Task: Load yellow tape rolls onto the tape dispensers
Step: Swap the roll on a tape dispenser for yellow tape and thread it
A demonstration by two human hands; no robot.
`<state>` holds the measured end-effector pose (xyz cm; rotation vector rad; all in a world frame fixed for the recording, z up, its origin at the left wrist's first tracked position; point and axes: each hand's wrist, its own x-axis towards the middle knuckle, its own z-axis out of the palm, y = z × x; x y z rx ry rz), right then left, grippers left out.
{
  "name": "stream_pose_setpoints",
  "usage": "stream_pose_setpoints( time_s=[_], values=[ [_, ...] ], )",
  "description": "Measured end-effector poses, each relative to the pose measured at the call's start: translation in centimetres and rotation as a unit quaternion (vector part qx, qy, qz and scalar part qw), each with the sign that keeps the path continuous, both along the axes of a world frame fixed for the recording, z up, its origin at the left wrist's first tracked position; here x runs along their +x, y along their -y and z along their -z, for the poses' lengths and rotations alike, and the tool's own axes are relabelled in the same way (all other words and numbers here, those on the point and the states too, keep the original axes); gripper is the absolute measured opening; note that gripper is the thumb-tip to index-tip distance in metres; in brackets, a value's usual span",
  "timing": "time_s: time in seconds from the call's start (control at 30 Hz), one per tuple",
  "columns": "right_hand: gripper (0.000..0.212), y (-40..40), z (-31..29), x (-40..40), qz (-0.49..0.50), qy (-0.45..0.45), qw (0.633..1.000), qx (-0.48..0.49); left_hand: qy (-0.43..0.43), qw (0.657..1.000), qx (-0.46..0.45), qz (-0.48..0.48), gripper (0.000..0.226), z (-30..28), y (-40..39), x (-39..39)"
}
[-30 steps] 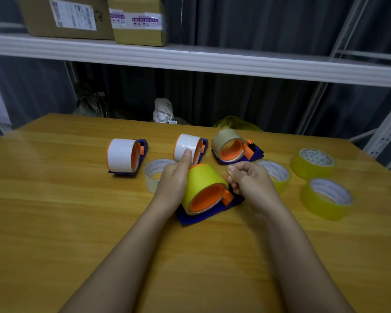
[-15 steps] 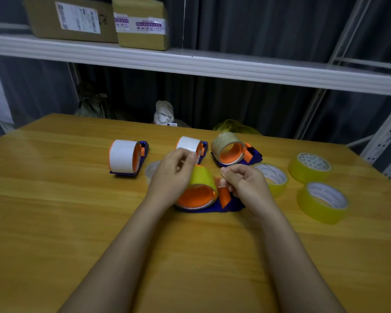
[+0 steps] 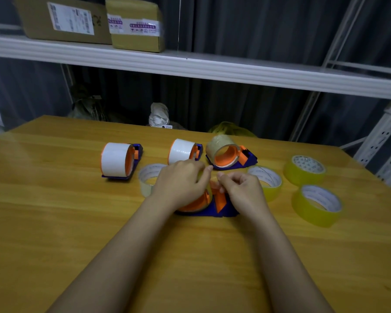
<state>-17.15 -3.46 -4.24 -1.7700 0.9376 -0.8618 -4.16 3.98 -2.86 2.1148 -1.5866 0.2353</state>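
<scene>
Comparing with a second ago, I saw left hand (image 3: 181,179) had curled over the yellow roll (image 3: 207,190) on the near dispenser (image 3: 221,210); right hand (image 3: 239,188) pinched the tape end, threading likely underway.

Glossy varnished wood table (image 3: 54,222) under my forearms; the dispenser (image 3: 212,211) at frame centre is matt blue and orange plastic. Shiny translucent yellow tape rolls (image 3: 315,205) lie at right. Upper left, brown cardboard boxes (image 3: 63,19) with paper labels sit on a white shelf (image 3: 212,68).
</scene>
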Motion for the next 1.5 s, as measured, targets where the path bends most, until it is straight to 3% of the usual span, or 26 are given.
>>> stream_pose_setpoints(
  time_s=[0.27,0.77,1.23,1.5],
  values=[
    [0.031,-0.4,0.1,0.1,0.005,-0.042,0.998,-0.055,-0.135,0.988,-0.061,0.029,0.033,0.6,-0.9,0.2],
    [0.027,0.5,0.0,-0.4,0.002,0.006,0.999,0.033,-0.270,0.958,-0.094,0.032,0.028,1.4,-1.4,0.4],
    [0.038,-0.2,-0.4,0.0,-0.007,0.079,0.996,0.050,-0.244,0.964,-0.107,0.015,0.029,1.6,-1.4,0.0],
    [0.037,-0.9,-1.0,-0.1,-0.001,0.075,0.995,0.071,-0.229,0.968,-0.105,0.012,0.029,1.7,-1.4,0.1]
  ],
)
